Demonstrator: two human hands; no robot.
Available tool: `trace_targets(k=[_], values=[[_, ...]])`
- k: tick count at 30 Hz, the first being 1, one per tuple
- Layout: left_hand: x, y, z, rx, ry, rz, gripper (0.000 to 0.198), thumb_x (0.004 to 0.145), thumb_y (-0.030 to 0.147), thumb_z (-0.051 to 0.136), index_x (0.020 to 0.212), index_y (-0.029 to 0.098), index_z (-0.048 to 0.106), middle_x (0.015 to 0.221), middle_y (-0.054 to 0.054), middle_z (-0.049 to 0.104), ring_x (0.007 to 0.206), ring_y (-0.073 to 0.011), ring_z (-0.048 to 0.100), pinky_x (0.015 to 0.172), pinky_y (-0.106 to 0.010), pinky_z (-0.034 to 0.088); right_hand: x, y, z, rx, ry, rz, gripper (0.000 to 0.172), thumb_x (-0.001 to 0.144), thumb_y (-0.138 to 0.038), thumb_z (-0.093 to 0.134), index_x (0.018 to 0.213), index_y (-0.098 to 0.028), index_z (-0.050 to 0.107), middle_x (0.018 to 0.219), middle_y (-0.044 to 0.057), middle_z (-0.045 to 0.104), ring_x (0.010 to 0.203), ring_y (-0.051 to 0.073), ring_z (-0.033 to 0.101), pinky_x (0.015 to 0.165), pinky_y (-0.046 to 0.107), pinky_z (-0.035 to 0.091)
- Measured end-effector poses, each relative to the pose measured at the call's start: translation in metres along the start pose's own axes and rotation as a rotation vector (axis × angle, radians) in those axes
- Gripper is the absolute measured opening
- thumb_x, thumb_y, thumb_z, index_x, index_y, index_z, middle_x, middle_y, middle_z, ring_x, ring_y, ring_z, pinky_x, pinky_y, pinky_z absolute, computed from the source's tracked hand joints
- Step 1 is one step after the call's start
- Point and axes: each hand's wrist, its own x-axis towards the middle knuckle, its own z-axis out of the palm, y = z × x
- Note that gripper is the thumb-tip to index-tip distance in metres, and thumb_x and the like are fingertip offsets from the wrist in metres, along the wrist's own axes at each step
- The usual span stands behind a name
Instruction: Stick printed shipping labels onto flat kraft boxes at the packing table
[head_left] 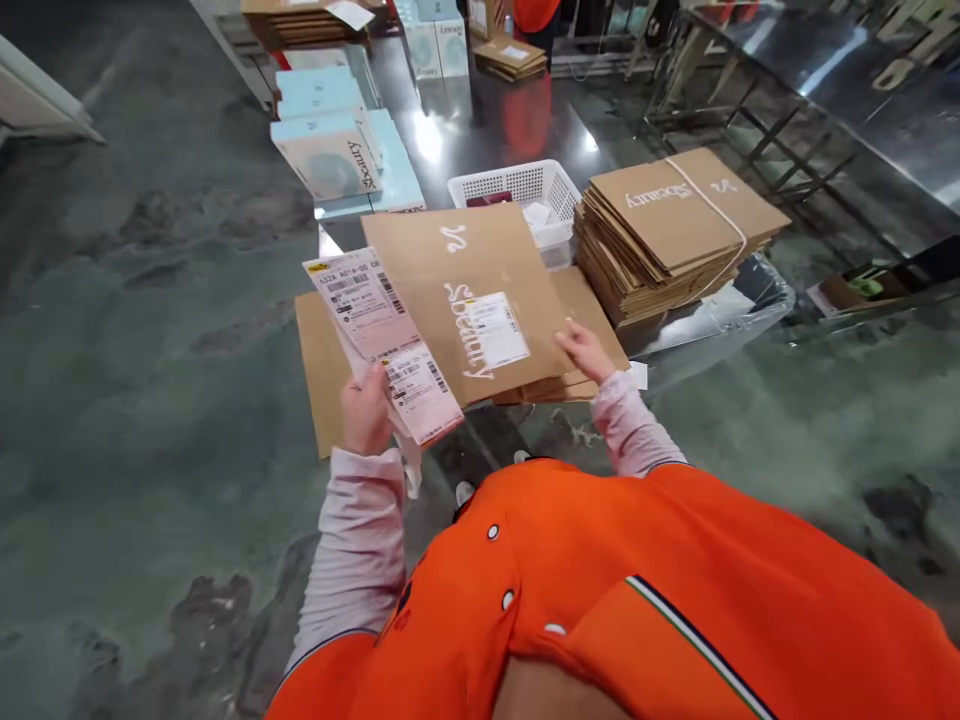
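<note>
My left hand is closed on a strip of printed shipping labels, which hangs in front of the cardboard. My right hand pinches the right edge of a flattened cardboard box printed with white lettering. A white label is on this box, partly covering the lettering. Beneath it lie more flat cardboard pieces, and another brown piece sticks out at the left behind the labels. The fingertips under the cardboard are hidden.
A tied stack of flattened boxes stands on the right of the metal table. Behind the held cardboard is a white plastic basket. Light blue and white boxes are piled at the left edge. Someone in orange stands at the far end.
</note>
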Motion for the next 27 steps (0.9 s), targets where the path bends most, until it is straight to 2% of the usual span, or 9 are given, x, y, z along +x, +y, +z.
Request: trace_targets(k=[2,4,8,10,14,17,20,24,27], values=[[-0.018,-0.002,0.011,-0.07,-0.101,-0.01,0.033,0.068,0.037,0.076,0.091,0.014,0.068,0.093,-0.007,0.072,0.084,-0.0194,0.067,0.078,-0.03,0.055,-0.004,0.008,-0.035,-0.178,0.074,0.146,0.064,0.087,-0.052,0.059,0.13,-0.005,0.056,0.129,0.024,0.06,0.12,0.032,0.058,0.104,0.047,0.046],[-0.034,-0.01,0.014,-0.076,-0.162,0.013,0.042,0.062,0.042,0.082,0.091,0.015,0.068,0.091,-0.005,0.072,0.081,-0.0182,0.065,0.075,-0.028,0.054,-0.004,-0.001,-0.038,-0.327,0.093,0.191,0.08,0.073,-0.052,0.075,0.131,-0.002,0.054,0.131,0.029,0.055,0.124,0.038,0.053,0.105,0.053,0.043],[-0.063,-0.037,0.011,0.158,-0.315,0.04,0.038,0.062,0.048,0.081,0.079,0.016,0.069,0.078,-0.004,0.069,0.072,-0.0171,0.061,0.069,-0.026,0.05,-0.013,-0.052,0.037,0.184,-0.49,-0.103,0.098,0.06,-0.057,0.083,0.141,-0.018,0.044,0.131,0.015,0.057,0.114,0.027,0.059,0.091,0.04,0.054],[-0.074,-0.047,0.009,0.277,-0.371,0.033,0.037,0.064,0.046,0.079,0.079,0.014,0.07,0.077,-0.006,0.069,0.073,-0.0186,0.061,0.071,-0.027,0.05,-0.03,-0.074,0.081,0.464,-0.627,-0.16,0.079,0.068,-0.065,0.075,0.129,-0.022,0.051,0.115,0.008,0.063,0.097,0.02,0.062,0.08,0.032,0.056],[-0.083,-0.046,0.001,0.093,-0.192,0.09,0.051,0.064,0.039,0.082,0.105,0.014,0.068,0.102,-0.009,0.072,0.093,-0.0221,0.065,0.085,-0.03,0.05,-0.062,-0.089,0.128,0.543,-0.725,-0.032,0.055,0.079,-0.075,0.058,0.085,-0.02,0.056,0.068,-0.002,0.054,0.058,0.012,0.051,0.056,0.027,0.05],[-0.084,-0.039,-0.009,-0.014,-0.037,0.094,0.049,0.061,0.04,0.083,0.098,0.013,0.068,0.095,-0.008,0.072,0.086,-0.0207,0.065,0.081,-0.03,0.051,-0.058,-0.091,0.138,0.548,-0.846,-0.058,0.06,0.067,-0.07,0.074,0.094,-0.018,0.059,0.081,0.001,0.064,0.071,0.015,0.061,0.069,0.03,0.056],[-0.085,-0.037,-0.018,-0.012,0.01,0.029,0.044,0.056,0.039,0.084,0.087,0.013,0.067,0.082,-0.006,0.07,0.074,-0.0184,0.063,0.074,-0.029,0.05,-0.039,-0.105,0.145,0.556,-0.759,-0.103,0.066,0.061,-0.062,0.082,0.107,-0.018,0.061,0.104,0.007,0.07,0.093,0.019,0.067,0.088,0.034,0.057],[-0.084,-0.041,-0.026,-0.071,0.04,0.084,0.049,0.054,0.034,0.085,0.095,0.015,0.067,0.091,-0.005,0.07,0.082,-0.0167,0.063,0.077,-0.026,0.049,-0.02,-0.128,0.153,0.436,-0.736,-0.131,0.05,0.067,-0.059,0.077,0.091,-0.016,0.067,0.09,0.007,0.072,0.084,0.019,0.069,0.084,0.036,0.058],[-0.077,-0.05,-0.028,-0.003,0.072,0.071,0.034,0.061,0.043,0.08,0.073,0.014,0.065,0.069,-0.002,0.064,0.064,-0.0126,0.054,0.063,-0.024,0.044,-0.015,-0.133,0.159,0.336,-0.728,-0.18,0.042,0.07,-0.051,0.077,0.093,-0.016,0.071,0.09,0.007,0.074,0.083,0.02,0.069,0.082,0.036,0.057]])
